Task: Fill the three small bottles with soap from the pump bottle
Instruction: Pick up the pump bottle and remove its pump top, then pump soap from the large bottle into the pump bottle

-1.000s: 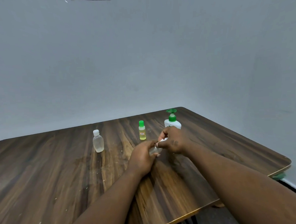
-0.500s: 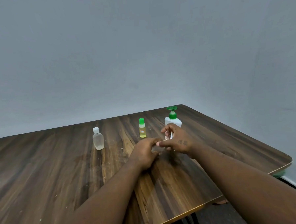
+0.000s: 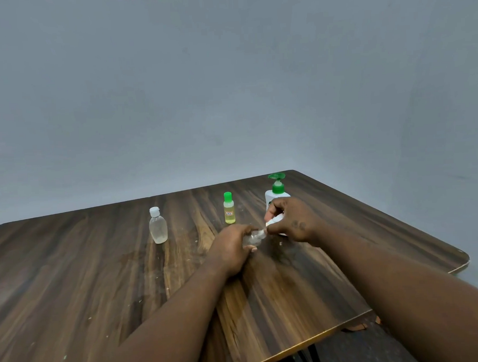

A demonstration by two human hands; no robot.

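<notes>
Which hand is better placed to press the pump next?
Probably the right hand: it is directly in front of the pump bottle and only pinches the cap, while the left hand grips the small clear bottle.

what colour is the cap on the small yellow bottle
Green: the small yellow bottle wears a bright green cap, clearest in the head view.

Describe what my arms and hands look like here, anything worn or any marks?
The left forearm and right forearm are bare, no sleeves in view. The left hand and right hand show no gloves, rings or watch. A small dark mark sits on the back of the right hand.
</notes>
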